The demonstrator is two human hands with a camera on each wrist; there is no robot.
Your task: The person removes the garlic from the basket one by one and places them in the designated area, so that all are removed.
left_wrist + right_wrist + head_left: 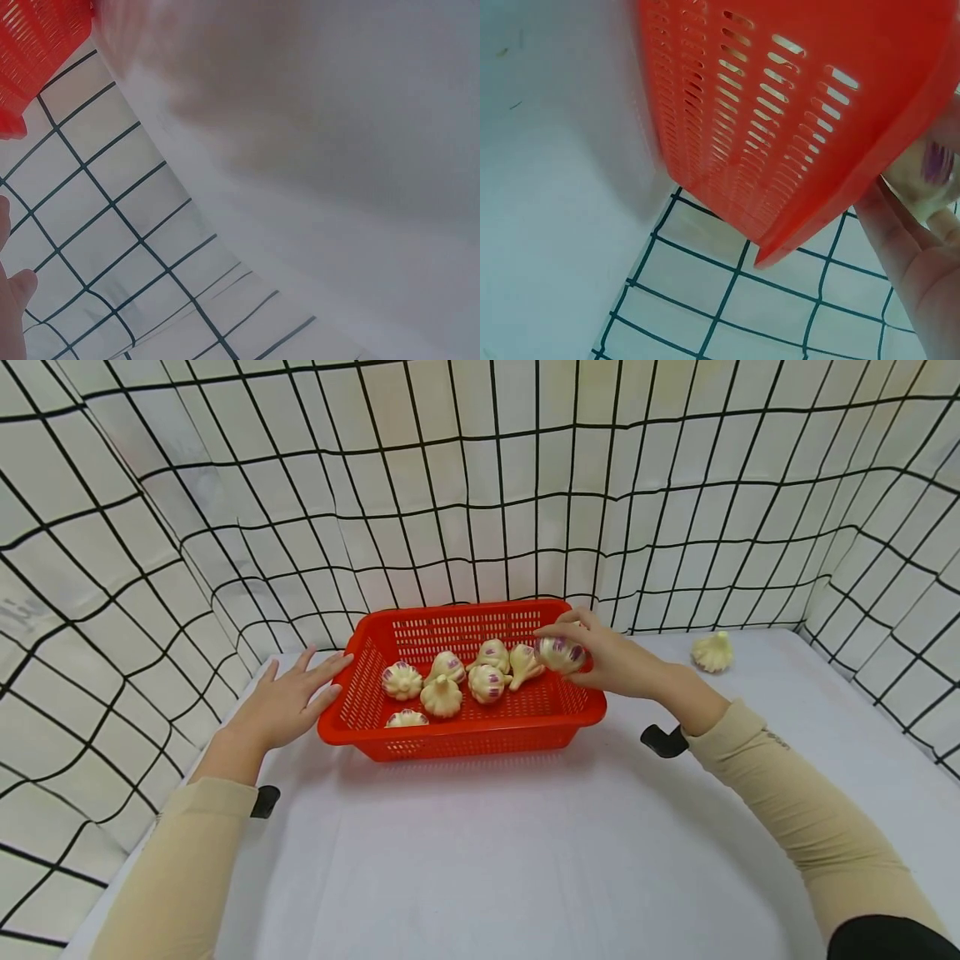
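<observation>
A red slotted plastic basket [465,735] stands on the white table, with several garlic bulbs [441,696] inside, cream with purple marks. Over its right end my right hand [600,652] grips one garlic bulb [560,654] between thumb and fingers. In the right wrist view, part of that bulb [922,172] shows beside the basket's outer wall [780,112]. My left hand [288,702] is spread, fingertips right at the basket's left rim. Only a few fingertips [22,286] of it appear in the left wrist view, near a corner of the basket [45,45].
Another garlic bulb [712,652] lies on the table [480,852] at the far right, beyond my right forearm. A black grid net [480,510] over white sheeting rises behind the basket and along both sides.
</observation>
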